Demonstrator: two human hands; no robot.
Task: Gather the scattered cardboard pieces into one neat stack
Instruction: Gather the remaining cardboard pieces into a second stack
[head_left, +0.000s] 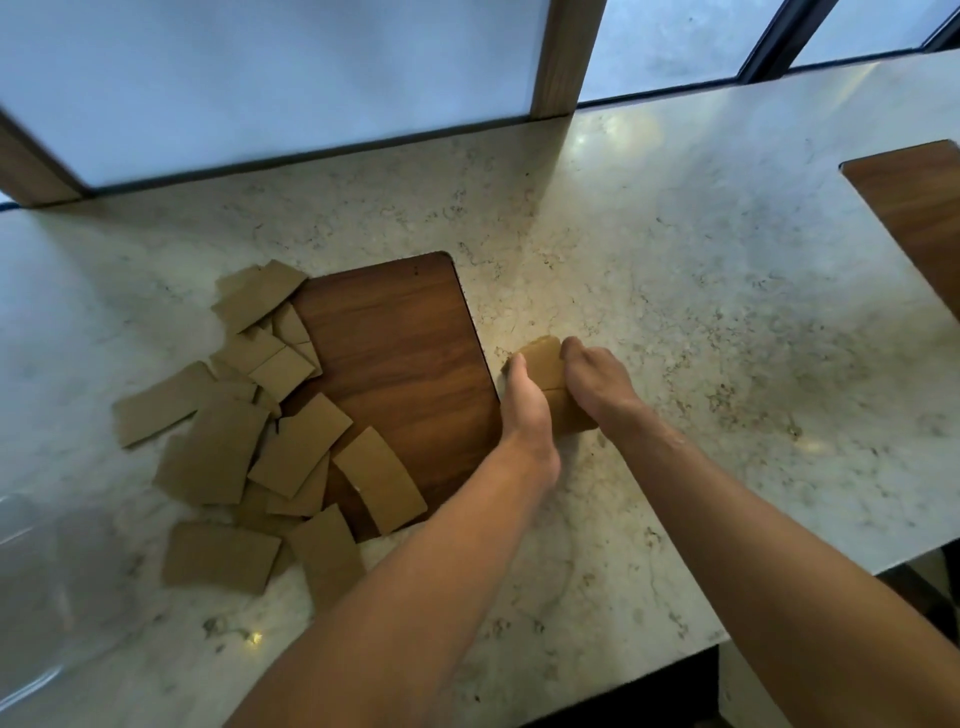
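Note:
A small stack of brown cardboard pieces (546, 366) lies on the marble counter just right of a dark wooden inset panel (410, 364). My left hand (524, 397) holds the stack's left side and my right hand (597, 382) holds its right side, fingers curled around the edges. Several loose cardboard pieces (244, 441) lie scattered and overlapping to the left, some on the panel's left edge, some on the counter. One curved piece (379, 480) lies on the panel's near corner.
The marble counter (727, 322) stretches right and far, bounded by frosted windows at the back. A second wooden inset (914, 208) sits at the far right. A clear plastic item (31, 597) shows at the near left edge.

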